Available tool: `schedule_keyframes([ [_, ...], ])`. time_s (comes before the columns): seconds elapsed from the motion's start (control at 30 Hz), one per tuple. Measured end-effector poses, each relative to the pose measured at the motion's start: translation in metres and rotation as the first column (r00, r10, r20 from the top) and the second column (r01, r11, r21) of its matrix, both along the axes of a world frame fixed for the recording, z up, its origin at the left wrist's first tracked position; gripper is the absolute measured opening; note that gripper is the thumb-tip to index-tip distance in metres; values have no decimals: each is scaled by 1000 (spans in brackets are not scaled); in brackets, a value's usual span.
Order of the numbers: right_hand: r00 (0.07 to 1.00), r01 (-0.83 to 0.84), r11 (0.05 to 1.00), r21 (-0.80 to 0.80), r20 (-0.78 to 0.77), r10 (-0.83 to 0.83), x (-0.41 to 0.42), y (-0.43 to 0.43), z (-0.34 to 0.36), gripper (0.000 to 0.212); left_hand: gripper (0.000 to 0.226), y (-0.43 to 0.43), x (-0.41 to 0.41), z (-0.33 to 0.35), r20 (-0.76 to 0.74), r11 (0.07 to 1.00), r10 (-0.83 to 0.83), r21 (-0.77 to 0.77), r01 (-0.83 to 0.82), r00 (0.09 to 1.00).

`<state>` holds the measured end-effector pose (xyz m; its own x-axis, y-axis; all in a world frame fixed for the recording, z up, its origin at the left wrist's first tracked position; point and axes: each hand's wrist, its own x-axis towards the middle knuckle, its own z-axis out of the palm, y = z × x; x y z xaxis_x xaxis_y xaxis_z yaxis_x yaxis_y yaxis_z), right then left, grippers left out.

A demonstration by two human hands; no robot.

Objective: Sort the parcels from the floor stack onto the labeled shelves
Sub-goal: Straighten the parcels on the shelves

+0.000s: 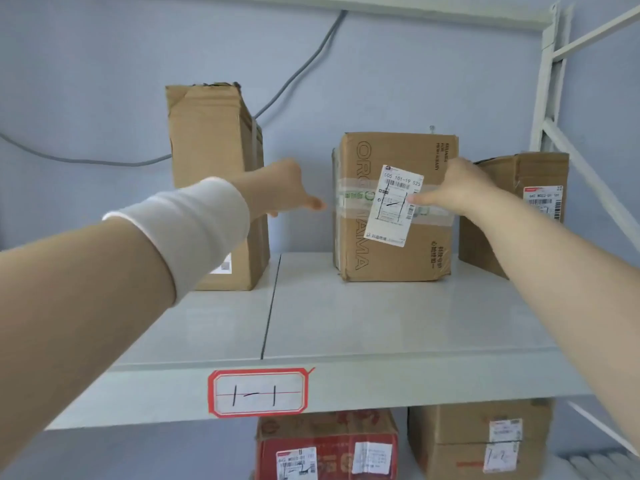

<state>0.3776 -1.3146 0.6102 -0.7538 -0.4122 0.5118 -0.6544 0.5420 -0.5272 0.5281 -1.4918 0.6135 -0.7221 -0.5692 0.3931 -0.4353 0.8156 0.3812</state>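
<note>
Box (pixel 394 265) stands on shelf (pixel 381 323) 1-1; your left hand (pixel 287 188) is open just beside it, your right hand (pixel 460 188) lays a thumb on its label (pixel 394 206), fingers hidden. Square it, label facing out.

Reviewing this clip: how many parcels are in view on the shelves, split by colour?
Brown cardboard parcels: 4, the tall one, middle one and right one on shelf 1-1, plus a lower one beneath it
Red parcel: 1, beneath the same shelf
Total: 5
</note>
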Motion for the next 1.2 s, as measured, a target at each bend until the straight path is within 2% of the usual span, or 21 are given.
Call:
schedule_keyframes([
  [0.17, 998, -30, 999, -35, -58, 28, 72, -41, 15, 86, 76, -21, 55, 12, -18, 999, -4, -36, 4, 1000],
  [0.3, 990, -113, 993, -27, -86, 111, 105, -75, 22, 71, 76, -49, 86, 23, -70, 1000, -7, 19, 8, 998],
  [0.5, 977, -214, 976, 44, -3, 215, 116, -124, 1, 76, 72, -102, 130, 23, -227, 989, 71, 143, -39, 971],
  [0.67, 952, -285, 951, 122, 146, 267, 107, -167, -36, 96, 90, -141, 128, -26, -28, 952, 163, 267, -150, 986],
  [0.73, 927, -322, 941, 104, 238, 291, 101, -182, -49, 99, 85, -148, 115, -45, 19, 947, 135, 293, -135, 991],
  [0.83, 873, -376, 926, 24, 344, 345, 92, -199, -63, 100, 70, -157, 95, -63, 7, 942, 24, 334, -25, 1000],
  [0.97, 775, -434, 896, -97, 467, 426, 84, -212, -72, 92, 29, -176, 80, -75, -54, 890, -166, 423, 173, 985],
  [1.2, 740, -469, 870, -155, 469, 482, 72, -230, -80, 76, 37, -197, 65, -79, -78, 813, -301, 500, 299, 950],
])
